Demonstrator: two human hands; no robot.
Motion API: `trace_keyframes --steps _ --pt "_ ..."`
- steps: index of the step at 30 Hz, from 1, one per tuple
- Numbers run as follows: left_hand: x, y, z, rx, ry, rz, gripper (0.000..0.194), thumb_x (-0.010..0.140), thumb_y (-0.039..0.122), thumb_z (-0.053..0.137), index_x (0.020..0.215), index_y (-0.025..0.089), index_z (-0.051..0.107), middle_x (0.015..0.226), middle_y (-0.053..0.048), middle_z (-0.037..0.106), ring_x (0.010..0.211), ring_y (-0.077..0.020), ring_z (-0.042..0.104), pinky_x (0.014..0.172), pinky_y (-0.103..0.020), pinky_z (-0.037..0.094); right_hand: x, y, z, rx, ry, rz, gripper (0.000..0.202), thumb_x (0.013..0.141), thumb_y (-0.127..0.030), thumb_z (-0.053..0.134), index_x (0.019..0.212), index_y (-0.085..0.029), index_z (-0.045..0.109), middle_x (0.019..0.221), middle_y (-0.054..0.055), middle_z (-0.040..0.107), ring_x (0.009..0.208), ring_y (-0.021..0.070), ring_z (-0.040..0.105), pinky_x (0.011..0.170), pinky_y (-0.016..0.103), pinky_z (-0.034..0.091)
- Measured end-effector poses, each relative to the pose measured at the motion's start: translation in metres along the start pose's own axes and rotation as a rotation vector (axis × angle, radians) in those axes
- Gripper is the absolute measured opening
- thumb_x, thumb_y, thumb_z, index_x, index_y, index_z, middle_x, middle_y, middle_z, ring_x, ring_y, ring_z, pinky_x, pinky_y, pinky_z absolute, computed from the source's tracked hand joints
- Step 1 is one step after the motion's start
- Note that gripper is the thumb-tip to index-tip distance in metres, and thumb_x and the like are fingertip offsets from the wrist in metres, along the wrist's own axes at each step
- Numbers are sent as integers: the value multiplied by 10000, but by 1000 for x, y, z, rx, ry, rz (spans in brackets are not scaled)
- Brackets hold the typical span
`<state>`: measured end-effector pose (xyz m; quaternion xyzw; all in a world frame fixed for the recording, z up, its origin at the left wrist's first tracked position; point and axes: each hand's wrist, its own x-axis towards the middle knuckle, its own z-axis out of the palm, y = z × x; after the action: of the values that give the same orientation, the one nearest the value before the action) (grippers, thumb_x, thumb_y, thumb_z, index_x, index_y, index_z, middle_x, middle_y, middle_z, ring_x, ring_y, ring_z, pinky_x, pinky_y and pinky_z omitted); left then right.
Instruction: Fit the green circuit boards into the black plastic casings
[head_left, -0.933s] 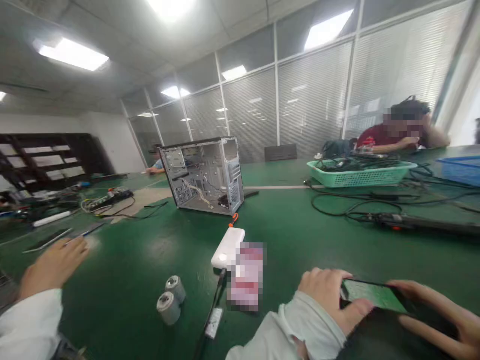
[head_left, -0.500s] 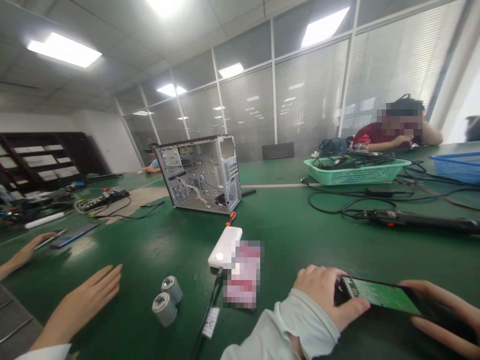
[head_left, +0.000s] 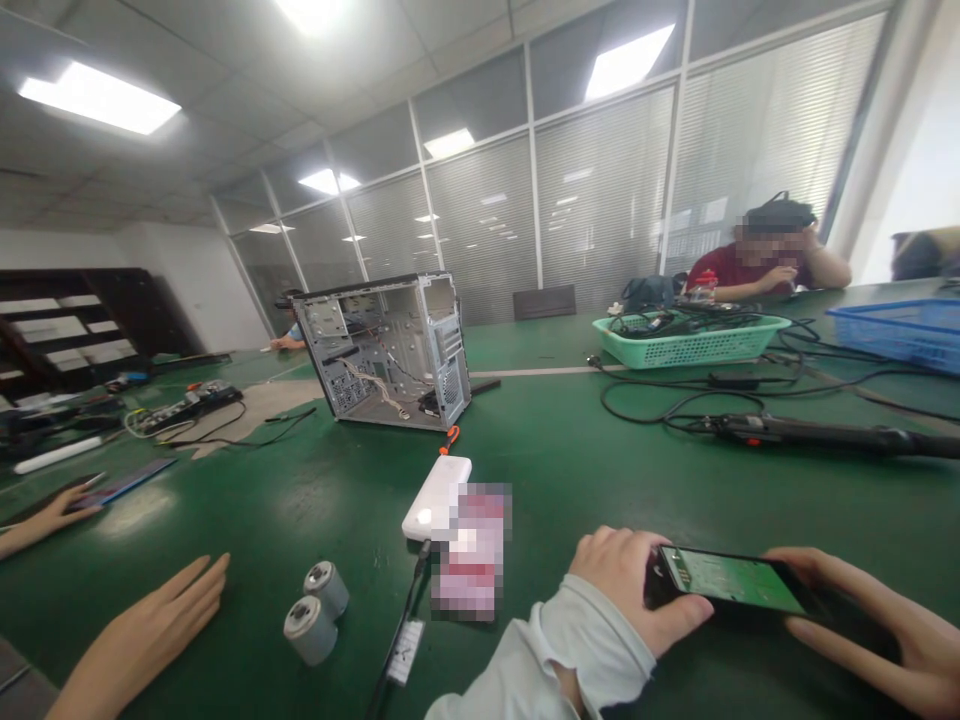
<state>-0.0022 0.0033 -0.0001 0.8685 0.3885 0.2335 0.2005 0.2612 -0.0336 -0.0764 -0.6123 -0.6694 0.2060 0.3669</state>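
Observation:
My left hand (head_left: 611,575), in a pale long sleeve, grips the left end of a smartphone (head_left: 735,582). Its thumb lies over the screen edge and its fingers curl behind. At the right end, my right hand (head_left: 919,635) is closed on the same smartphone, fingers along the top and thumb low. The phone is held sideways with its lit screen towards me, showing a mostly green picture. To the left of my sleeve lie a pixelated pinkish item (head_left: 472,550) and a white power bank (head_left: 439,497) with a black cable (head_left: 409,600) plugged in.
An open computer case (head_left: 386,350) stands mid-table. Two grey cylinders (head_left: 311,630) stand beside another person's flat hand (head_left: 142,640). A further hand (head_left: 56,518) touches a phone (head_left: 127,482). A green basket (head_left: 690,345), blue basket (head_left: 892,335) and black tool (head_left: 810,437) lie right.
The whole view has shifted, so most things appear slightly further left. The hand at far left has moved onto the near end of the flat phone. My grip on the smartphone looks unchanged.

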Motion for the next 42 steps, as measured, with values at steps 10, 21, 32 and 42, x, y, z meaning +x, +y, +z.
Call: trace_keyframes --steps 10,21,32,42 --pt "2 0 -1 8 1 -5 443 693 476 544 1056 222 519 970 -35 585 889 -220 498 803 -383 409 -2 -49 -8 -69 24 -69 506 743 -534 498 1101 -177 479 1063 83 510 989 249 482 850 351 438" --pt "3 0 -4 5 -3 -3 430 700 432 539 1066 208 520 981 -48 586 900 -222 498 814 -384 400 -5 -61 -8 -28 2 -92 481 776 -520 471 1109 -173 461 1032 86 499 957 242 478 844 367 416" --pt "2 -3 4 -31 98 30 392 709 474 497 1025 247 545 924 -52 603 848 -237 516 764 -396 407 -5 -62 -7 -35 22 -117 459 780 -502 472 1106 -179 469 1024 77 504 941 232 490 829 357 433" --pt "3 1 0 -44 101 33 354 770 419 433 1026 215 570 917 -63 622 838 -236 534 753 -399 423 -6 -63 -8 -26 16 -126 461 787 -496 467 1122 -179 464 1028 81 500 956 235 483 854 366 421"
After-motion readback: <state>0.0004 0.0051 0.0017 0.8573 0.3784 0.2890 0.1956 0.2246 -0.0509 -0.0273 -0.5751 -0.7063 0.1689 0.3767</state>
